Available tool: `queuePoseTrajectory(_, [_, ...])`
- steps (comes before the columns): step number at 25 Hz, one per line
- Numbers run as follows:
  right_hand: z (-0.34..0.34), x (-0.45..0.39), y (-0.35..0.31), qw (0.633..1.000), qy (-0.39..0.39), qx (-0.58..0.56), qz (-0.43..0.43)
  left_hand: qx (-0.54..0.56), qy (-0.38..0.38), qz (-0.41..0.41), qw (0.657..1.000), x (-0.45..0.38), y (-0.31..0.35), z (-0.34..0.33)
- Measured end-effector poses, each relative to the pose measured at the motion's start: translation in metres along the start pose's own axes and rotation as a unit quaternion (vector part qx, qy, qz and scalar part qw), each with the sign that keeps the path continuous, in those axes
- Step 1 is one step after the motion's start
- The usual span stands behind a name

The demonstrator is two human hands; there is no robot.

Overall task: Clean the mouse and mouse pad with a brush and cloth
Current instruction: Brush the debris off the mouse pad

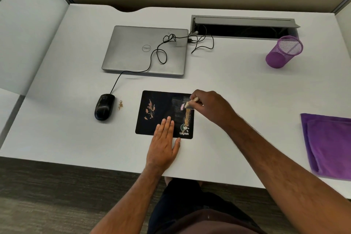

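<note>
Right now, seen from the head camera, the black mouse pad [161, 114] lies flat near the front middle of the white desk [237, 91]. The left hand [164, 142] rests palm-down on the pad's near edge, fingers straight and together, thumb out on the desk surface. The right hand [209, 107] is curled around a small brush [187, 105], pinching its pale handle; the pinkish bristles touch the pad near its far right corner. A streak of tan crumbs [188, 117] runs down the pad just under the bristles, and paler flakes [150, 110] lie scattered on the pad's left part. The black wired mouse [104, 107] sits on the desk left of the pad, apart from it, with a small heap of tan dust [120, 105] just beside it. Its cable loops over a closed silver laptop [133, 51] farther back. A folded purple cloth [328, 144] lies at the desk's right edge, and a purple mesh cup [284, 51] stands behind it.
</note>
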State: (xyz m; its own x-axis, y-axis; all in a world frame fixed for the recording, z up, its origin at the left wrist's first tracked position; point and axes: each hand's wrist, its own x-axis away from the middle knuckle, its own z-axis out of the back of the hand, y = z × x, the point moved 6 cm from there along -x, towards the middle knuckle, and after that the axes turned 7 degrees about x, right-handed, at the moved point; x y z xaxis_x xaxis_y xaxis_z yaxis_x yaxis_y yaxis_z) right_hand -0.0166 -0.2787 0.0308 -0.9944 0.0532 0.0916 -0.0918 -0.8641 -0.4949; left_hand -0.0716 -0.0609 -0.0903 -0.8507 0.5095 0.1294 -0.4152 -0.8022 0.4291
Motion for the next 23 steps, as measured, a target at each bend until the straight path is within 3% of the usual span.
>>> queuePoseTrajectory(6, [0.018,0.005,0.025,0.997,0.015,0.045,-0.054,0.011,0.003,-0.002,1.0,0.001,0.001,0.002])
queuePoseTrajectory(9, [0.026,0.005,0.019,0.998,0.052,0.03,-0.036,0.011,-0.001,-0.001,1.0,0.001,0.002,0.002])
queuePoseTrajectory(13, [0.007,0.004,0.0,1.0,0.009,0.01,0.004,0.008,-0.005,0.0,1.0,0.0,0.002,0.001])
queuePoseTrajectory(17, [0.005,0.01,0.013,0.999,0.0,0.045,-0.017,0.011,-0.003,-0.001,1.0,0.0,0.001,0.001])
queuePoseTrajectory(20, [0.016,0.015,0.021,0.996,0.03,0.077,-0.021,0.012,-0.004,-0.003,1.0,0.001,0.001,0.001])
queuePoseTrajectory(23, [0.02,0.017,0.013,0.998,0.048,0.035,-0.007,0.009,0.0,-0.006,1.0,0.001,0.002,0.001])
